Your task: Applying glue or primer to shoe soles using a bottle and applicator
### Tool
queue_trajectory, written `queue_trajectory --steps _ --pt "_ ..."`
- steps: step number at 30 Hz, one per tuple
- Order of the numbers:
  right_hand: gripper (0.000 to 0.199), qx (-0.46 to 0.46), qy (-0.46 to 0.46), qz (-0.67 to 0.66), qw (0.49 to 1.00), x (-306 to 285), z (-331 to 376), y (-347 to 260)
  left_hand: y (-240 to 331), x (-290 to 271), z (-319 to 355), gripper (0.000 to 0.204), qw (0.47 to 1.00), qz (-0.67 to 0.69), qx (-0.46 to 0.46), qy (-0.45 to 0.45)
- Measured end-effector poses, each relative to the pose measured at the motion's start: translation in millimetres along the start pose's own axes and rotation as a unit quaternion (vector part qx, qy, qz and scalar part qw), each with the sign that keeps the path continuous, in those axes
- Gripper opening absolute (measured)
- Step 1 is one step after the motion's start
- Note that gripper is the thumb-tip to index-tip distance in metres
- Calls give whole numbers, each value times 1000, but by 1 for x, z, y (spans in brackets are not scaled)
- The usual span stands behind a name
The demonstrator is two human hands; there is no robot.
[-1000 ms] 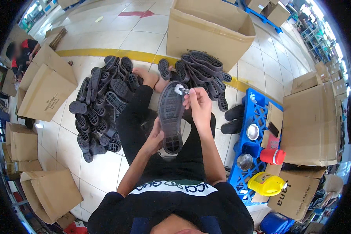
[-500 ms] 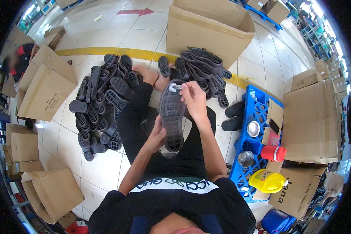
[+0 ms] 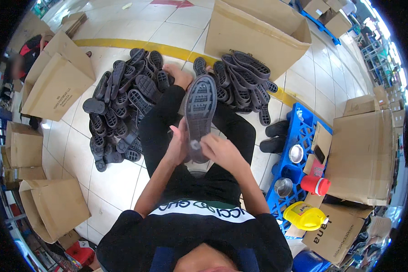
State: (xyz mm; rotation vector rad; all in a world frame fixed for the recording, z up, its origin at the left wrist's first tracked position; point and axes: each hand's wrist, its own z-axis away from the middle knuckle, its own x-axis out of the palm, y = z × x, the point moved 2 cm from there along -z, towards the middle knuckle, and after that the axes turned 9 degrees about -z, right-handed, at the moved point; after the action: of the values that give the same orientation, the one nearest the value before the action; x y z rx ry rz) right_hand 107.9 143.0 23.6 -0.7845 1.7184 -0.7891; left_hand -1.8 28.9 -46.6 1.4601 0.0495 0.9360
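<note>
In my left hand is a dark shoe sole, held by its left edge with the thumb spread outward. The sole stands lengthwise above my lap, its ribbed grid side facing up. My right hand is pinched at the sole's near end, and a small white wad shows at its fingertips against the sole. Blur hides what exactly this wad is. Past my left leg lies a large heap of similar dark soles. A second pile of soles lies beyond my right leg.
At my right stands a blue plastic crate bearing metal bowls, a red-lidded jar, a yellow jug and a phone. Cardboard boxes stand around me. Black slippers lie beside the crate. Another person sits far left.
My right hand has moved from the sole's far end down to its near end, with the white wad. The sole has shifted slightly away from me, and the view has turned a little.
</note>
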Motion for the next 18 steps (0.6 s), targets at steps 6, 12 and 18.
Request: queue_trajectory --steps 6,12,18 --pt "13 50 -82 -23 995 -1 21 -4 -3 -14 3 89 998 42 30 28" --pt "13 -84 56 52 994 -57 -38 -4 6 -1 13 88 998 61 -3 -3" --pt "19 -200 6 208 957 -90 -95 -8 4 2 15 87 998 66 6 -16"
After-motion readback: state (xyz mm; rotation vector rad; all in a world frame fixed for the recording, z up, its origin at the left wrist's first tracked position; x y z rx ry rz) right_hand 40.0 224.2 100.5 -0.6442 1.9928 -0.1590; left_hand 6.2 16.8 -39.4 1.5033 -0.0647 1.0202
